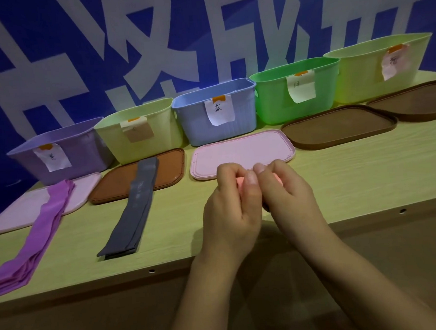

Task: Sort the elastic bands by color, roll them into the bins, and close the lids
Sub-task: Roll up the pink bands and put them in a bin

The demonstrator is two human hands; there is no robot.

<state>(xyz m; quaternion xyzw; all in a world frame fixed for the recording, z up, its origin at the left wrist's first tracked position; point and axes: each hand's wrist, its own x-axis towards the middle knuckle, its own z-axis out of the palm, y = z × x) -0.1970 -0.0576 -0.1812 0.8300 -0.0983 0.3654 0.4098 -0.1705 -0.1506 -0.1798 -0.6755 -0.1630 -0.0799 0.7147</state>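
My left hand [230, 202] and right hand [287, 193] meet just in front of the pink lid [241, 152], fingers curled and pinching a small pink band [241, 182] between them. My fingers hide nearly all of it; only slivers of pink show, so I cannot tell how far it is rolled.

Left of the pink lid, a flat grey band [135, 208] lies half across a brown lid [116, 181], its surface smooth and dull. Further left, a stack of thin purple bands [44, 226] drapes over another pink lid [83, 188], its near end running out of view at the picture's left edge.

Behind the lids stand five ribbed plastic bins, all open: purple [83, 152], pale yellow [158, 132], blue [241, 112], green [272, 103] and a larger pale yellow one [354, 77]. Each bears a paper label; the writing is too blurred to read. Right of the pink lid lie two dark brown lids [337, 129], the far one cut off. All rest on a pale wood-grain table [340, 183].
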